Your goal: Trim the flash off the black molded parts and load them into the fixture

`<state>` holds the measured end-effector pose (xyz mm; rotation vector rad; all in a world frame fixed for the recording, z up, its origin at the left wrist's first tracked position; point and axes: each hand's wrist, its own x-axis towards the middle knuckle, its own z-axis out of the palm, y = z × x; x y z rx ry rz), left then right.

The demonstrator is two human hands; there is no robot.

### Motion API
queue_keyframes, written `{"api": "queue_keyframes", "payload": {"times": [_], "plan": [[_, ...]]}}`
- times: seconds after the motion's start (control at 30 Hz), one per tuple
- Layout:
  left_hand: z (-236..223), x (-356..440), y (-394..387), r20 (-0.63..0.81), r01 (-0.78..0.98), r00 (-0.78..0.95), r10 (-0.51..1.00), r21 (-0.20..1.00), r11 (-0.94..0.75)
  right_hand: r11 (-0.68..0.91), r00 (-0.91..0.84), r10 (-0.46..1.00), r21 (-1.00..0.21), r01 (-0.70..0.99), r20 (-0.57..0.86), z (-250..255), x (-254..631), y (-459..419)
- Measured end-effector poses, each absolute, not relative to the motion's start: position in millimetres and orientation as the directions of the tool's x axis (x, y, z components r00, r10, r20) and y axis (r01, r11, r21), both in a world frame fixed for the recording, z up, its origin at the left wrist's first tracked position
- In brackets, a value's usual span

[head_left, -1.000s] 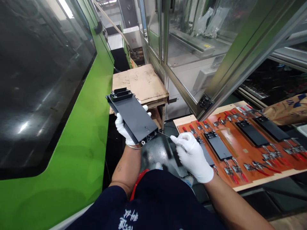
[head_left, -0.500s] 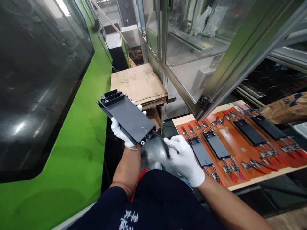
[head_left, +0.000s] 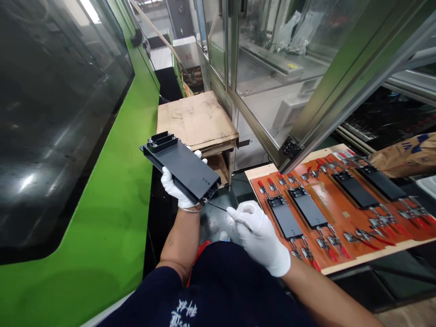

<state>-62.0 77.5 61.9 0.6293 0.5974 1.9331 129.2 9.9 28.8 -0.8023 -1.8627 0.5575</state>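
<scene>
My left hand (head_left: 177, 190), in a white glove, is wrapped round a flat black rectangular housing (head_left: 189, 165). The housing is tilted, with raised ribs and metal fittings at its far end and small holes near its close end. My right hand (head_left: 260, 234), also gloved in white, is closed on a thin dark rod (head_left: 218, 208). The rod's tip reaches the close end of the housing, near a fitting at its lower corner. Whether it touches or enters a hole there, I cannot tell. The rod's other end is hidden in the right hand.
On the right, an orange fixture board (head_left: 345, 231) bears several similar black housings and red-handled toggle clamps. A cardboard-topped stand (head_left: 197, 116) is ahead. A green machine (head_left: 112, 200) rises close on the left, and a framed glass door (head_left: 275, 77) stands ahead right.
My right hand has shifted slightly down and left, bringing the rod's tip from the housing's right corner towards its lower corner. The housing has tilted a little in my left hand.
</scene>
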Motion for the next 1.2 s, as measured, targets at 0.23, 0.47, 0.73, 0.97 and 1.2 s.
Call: {"api": "queue_keyframes", "payload": {"times": [0.23, 0.47, 0.73, 0.97, 1.2], "plan": [[56, -61, 81, 0.172, -0.672, -0.388, 0.905, 0.620, -0.406, 0.675, -0.252, 0.737, -0.662, 0.326, 0.627, 25, 122, 12], [50, -59, 84, 0.131, -0.659, -0.444, 0.886, 0.622, -0.423, 0.457, -0.266, 0.870, -0.881, 0.118, 0.416, 29, 108, 3], [64, -62, 101, -0.217, -0.676, -0.358, 0.908, 0.731, -0.092, 0.588, -0.314, 0.804, -0.756, 0.287, 0.506, 32, 138, 31], [67, -46, 109, -0.233, -0.477, -0.246, 0.941, 0.874, 0.091, 0.837, -0.642, 0.543, -0.292, 0.462, 0.541, 51, 152, 64], [69, -45, 117, -0.212, -0.449, -0.258, 0.943, 0.890, 0.077, 0.849, -0.835, 0.516, -0.241, 0.470, 0.190, 44, 143, 67]]}}
